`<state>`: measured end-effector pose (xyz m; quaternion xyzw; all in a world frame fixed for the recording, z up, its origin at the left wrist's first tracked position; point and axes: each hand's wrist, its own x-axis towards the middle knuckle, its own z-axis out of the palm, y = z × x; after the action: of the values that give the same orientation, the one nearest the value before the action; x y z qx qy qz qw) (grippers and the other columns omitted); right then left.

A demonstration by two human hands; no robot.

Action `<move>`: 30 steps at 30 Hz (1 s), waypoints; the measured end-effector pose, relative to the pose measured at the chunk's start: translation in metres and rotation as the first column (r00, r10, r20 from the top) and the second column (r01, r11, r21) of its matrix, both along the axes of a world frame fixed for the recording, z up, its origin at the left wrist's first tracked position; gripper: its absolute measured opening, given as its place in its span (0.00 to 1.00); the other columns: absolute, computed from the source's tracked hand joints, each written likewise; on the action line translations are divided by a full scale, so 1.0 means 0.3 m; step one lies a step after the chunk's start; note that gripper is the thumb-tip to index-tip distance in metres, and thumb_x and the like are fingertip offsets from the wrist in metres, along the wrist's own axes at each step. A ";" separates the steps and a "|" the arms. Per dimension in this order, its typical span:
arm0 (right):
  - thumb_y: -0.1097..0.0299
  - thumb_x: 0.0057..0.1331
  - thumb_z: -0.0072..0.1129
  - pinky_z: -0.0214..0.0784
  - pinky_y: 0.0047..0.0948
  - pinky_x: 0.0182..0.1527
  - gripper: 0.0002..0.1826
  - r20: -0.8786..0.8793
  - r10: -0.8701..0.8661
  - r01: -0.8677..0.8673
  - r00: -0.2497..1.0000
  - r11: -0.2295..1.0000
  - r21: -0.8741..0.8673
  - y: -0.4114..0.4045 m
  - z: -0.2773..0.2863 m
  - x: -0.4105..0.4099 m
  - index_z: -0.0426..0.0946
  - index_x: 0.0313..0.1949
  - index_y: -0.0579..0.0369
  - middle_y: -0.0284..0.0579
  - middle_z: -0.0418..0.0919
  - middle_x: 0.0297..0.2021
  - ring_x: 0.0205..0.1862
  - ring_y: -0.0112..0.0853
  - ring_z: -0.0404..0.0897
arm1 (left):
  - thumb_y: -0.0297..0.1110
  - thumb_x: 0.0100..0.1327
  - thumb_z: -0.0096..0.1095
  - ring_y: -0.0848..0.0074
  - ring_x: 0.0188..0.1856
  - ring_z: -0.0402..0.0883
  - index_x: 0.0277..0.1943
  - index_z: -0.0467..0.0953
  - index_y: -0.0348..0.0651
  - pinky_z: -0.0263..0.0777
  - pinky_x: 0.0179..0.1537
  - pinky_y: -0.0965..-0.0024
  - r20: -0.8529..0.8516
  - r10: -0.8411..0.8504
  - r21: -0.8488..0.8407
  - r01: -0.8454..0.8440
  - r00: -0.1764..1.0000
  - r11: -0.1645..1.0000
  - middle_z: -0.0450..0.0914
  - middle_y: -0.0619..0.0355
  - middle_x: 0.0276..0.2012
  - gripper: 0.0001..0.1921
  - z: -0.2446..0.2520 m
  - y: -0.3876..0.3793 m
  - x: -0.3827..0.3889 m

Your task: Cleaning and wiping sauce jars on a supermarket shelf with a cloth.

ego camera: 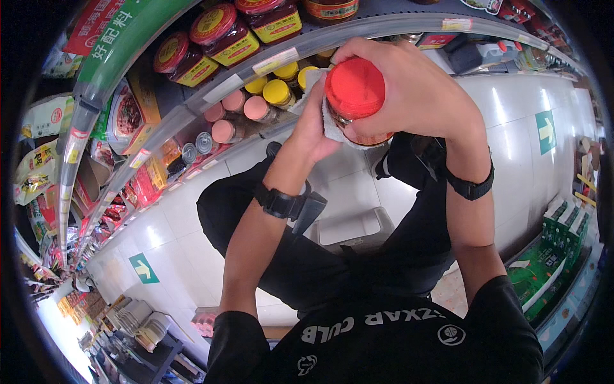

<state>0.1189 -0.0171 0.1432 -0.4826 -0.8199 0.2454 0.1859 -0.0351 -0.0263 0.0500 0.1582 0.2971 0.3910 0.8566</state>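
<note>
A jar with a red lid (356, 89) is held up before me, close to the shelf front. My right hand (407, 86) grips it around the lid and upper side. A light grey cloth (332, 126) lies against the jar's side and under it, in my left hand (314, 125), which presses it to the jar. The jar's lower body is mostly hidden by my fingers and the cloth. Beyond my left hand, yellow-lidded jars (277, 92) and pink-lidded jars (256, 108) stand on the lower shelf.
Large red-lidded jars (213, 26) fill the upper shelf behind a clear price rail (276, 61). Two grey-topped cans (204, 142) stand at the lower shelf's left. Between my legs is a grey plastic stool (352, 228) on the tiled floor (177, 261). Green cartons (542, 259) are stacked at right.
</note>
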 end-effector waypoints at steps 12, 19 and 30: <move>0.55 0.37 0.73 0.71 0.34 0.45 0.37 0.030 -0.011 0.010 0.999 1.000 0.008 0.010 0.007 0.015 0.72 0.47 0.57 0.51 0.78 0.41 0.42 0.45 0.78 | 0.62 0.68 0.35 0.62 0.66 0.62 0.66 0.56 0.47 0.57 0.65 0.54 0.208 -0.034 -0.069 0.049 0.978 0.996 0.61 0.52 0.65 0.33 -0.050 -0.002 0.020; 0.59 0.37 0.73 0.72 0.33 0.44 0.35 -0.008 -0.006 0.006 1.000 1.000 0.029 0.020 -0.005 0.016 0.73 0.47 0.57 0.52 0.79 0.40 0.42 0.44 0.79 | 0.51 0.65 0.36 0.59 0.65 0.62 0.65 0.59 0.47 0.53 0.66 0.48 0.186 0.053 -0.082 -0.038 0.981 0.996 0.63 0.52 0.65 0.29 -0.072 0.016 0.002; 0.60 0.37 0.74 0.72 0.33 0.45 0.36 -0.023 -0.002 0.003 1.000 0.999 0.037 0.021 -0.004 0.024 0.72 0.47 0.58 0.51 0.79 0.40 0.42 0.44 0.79 | 0.44 0.60 0.40 0.58 0.62 0.66 0.59 0.64 0.40 0.56 0.65 0.52 0.354 0.147 -0.165 -0.093 0.924 0.982 0.68 0.49 0.60 0.27 -0.071 0.004 0.010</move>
<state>0.1260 -0.0109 0.1418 -0.4771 -0.8216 0.2356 0.2045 -0.0320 -0.0251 0.0286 0.0014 0.1700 0.4428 0.8804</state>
